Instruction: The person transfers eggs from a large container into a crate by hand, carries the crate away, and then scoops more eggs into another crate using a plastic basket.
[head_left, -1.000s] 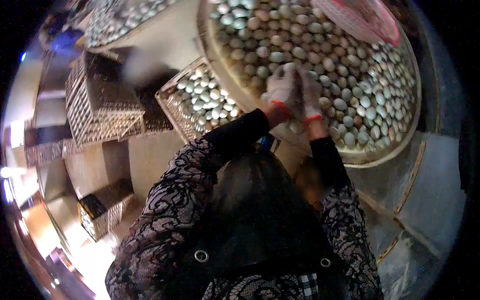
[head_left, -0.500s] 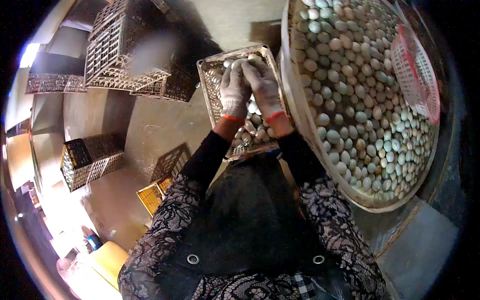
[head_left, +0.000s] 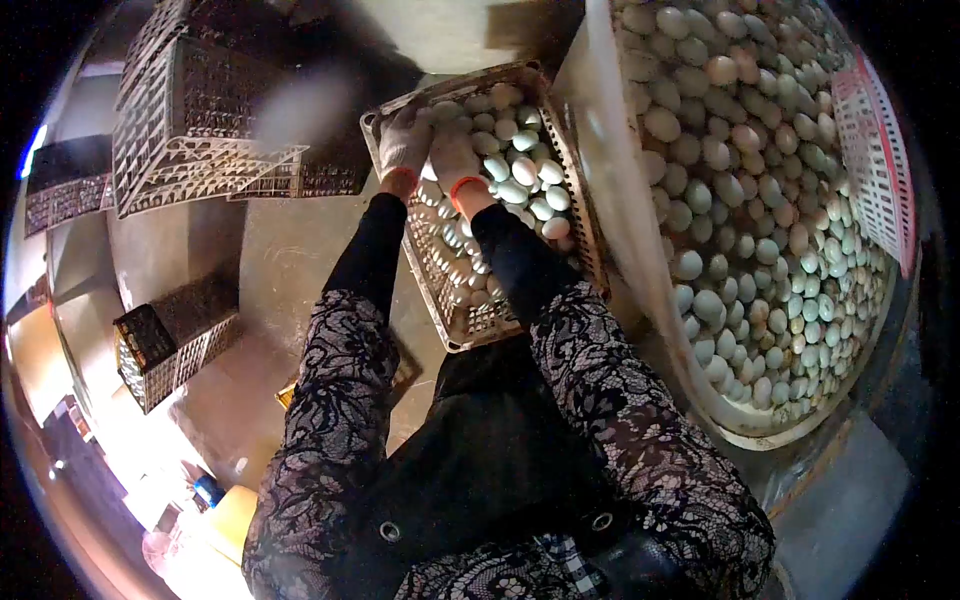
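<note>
A plastic crate (head_left: 590, 235) holding many pale eggs (head_left: 524, 170) lies in front of me. Both hands wear light knit gloves with red cuffs and are inside its far left part. My left hand (head_left: 405, 145) is near the crate's left wall, fingers pointing down and blurred. Beside it, my right hand (head_left: 453, 155) rests over the eggs, fingertips out of sight. Whether either hand holds an egg cannot be made out. To the right stands a large round tub (head_left: 640, 225) filled with pale, bluish and brownish eggs (head_left: 765, 250).
A pink-rimmed basket (head_left: 875, 150) sits at the tub's right side. Stacked crates (head_left: 215, 130) stand at the upper left, with another crate (head_left: 180, 350) on the floor below them. A yellow object (head_left: 232, 520) is at the lower left.
Both hands first moved from the tub to the crate, then to its far left part. The view has turned, so crate and tub appear shifted.
</note>
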